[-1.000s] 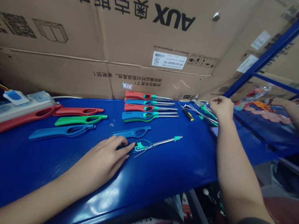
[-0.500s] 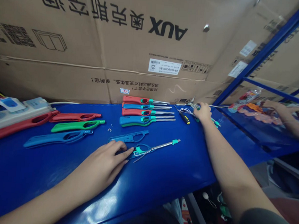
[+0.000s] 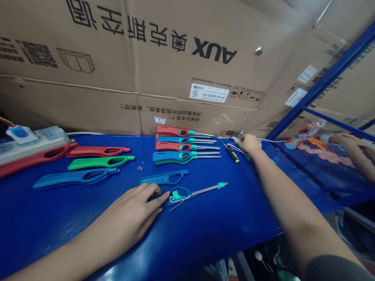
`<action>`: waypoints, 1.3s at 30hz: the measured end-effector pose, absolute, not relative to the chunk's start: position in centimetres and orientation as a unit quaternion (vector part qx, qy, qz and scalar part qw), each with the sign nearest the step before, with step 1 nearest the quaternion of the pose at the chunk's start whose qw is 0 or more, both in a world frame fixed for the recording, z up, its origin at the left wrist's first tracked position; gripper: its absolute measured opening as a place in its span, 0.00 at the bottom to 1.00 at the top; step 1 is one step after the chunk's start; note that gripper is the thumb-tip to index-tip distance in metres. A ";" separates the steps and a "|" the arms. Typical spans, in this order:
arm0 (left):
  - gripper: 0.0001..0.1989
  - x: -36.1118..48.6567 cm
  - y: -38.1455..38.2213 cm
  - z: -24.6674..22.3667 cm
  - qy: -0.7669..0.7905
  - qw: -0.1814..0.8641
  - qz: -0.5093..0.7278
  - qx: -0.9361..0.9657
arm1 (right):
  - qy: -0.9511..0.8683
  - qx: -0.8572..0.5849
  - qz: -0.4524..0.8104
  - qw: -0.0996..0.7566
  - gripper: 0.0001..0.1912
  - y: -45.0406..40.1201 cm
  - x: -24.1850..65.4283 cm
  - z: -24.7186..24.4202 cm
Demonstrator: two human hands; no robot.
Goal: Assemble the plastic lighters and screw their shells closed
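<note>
My left hand (image 3: 143, 205) is closed around the handle end of a partly assembled blue gas lighter (image 3: 182, 191), lying on the blue table. This lighter shows a green trigger, a thin white wire and a metal tube with a green collar near its tip. A loose blue handle half (image 3: 164, 178) lies just beyond my left fingers. Over at the back right, my right hand (image 3: 251, 143) reaches into a cluster of thin metal and green parts; its fingertips pinch there, and what they hold is largely hidden. Beside it lies a yellow-and-black screwdriver (image 3: 233, 154).
Several finished lighters (image 3: 174, 146) lie stacked in a row at the back. Loose red, green (image 3: 102, 163) and blue handle halves lie left, near a white power strip (image 3: 28, 143). Small screws (image 3: 140, 167) lie between. A cardboard wall (image 3: 166, 71) stands behind; a blue frame (image 3: 332, 64) rises right.
My right hand has shifted slightly left among the metal parts, its fingers drawn closer together. My left hand keeps its hold on the blue lighter. The camera view has tilted slightly upward.
</note>
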State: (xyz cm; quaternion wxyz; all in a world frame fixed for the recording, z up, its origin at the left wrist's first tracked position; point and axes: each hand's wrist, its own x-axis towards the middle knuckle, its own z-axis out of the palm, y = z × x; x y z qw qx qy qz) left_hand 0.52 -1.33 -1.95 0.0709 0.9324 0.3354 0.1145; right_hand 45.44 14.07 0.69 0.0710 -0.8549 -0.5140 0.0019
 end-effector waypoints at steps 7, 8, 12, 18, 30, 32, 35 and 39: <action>0.19 0.6 -1.5 -1.7 0.350 0.140 0.183 0.908 | -0.565 -0.799 0.034 0.203 0.13 10.5 39.5 4.7; 0.19 0.7 -1.6 -1.6 0.357 0.166 0.206 0.896 | -0.593 -0.772 0.061 0.220 0.14 9.7 37.7 4.8; 0.19 1.5 -1.7 -1.2 0.406 0.286 0.310 0.811 | -0.705 -0.627 0.194 0.268 0.16 5.3 29.3 3.3; 0.16 2.3 -1.6 -0.9 0.406 0.459 0.370 0.699 | -0.767 -0.425 0.297 0.378 0.06 -0.8 22.3 -0.4; 0.06 2.4 -2.2 -1.3 0.386 0.467 0.400 0.688 | -0.870 -0.346 0.067 0.345 0.13 -1.7 23.2 -1.4; 0.06 2.3 -2.0 -1.2 0.416 0.476 0.411 0.657 | -0.886 -0.344 0.080 0.301 0.13 -1.7 23.6 -1.1; 0.09 2.2 -1.5 -1.0 0.440 0.507 0.425 0.608 | -0.925 -0.321 0.087 0.185 0.10 -1.5 24.6 -0.5; 0.10 2.1 -1.0 -0.6 0.439 0.521 0.417 0.601 | -0.955 -0.283 0.044 0.079 0.08 -1.5 25.3 -0.3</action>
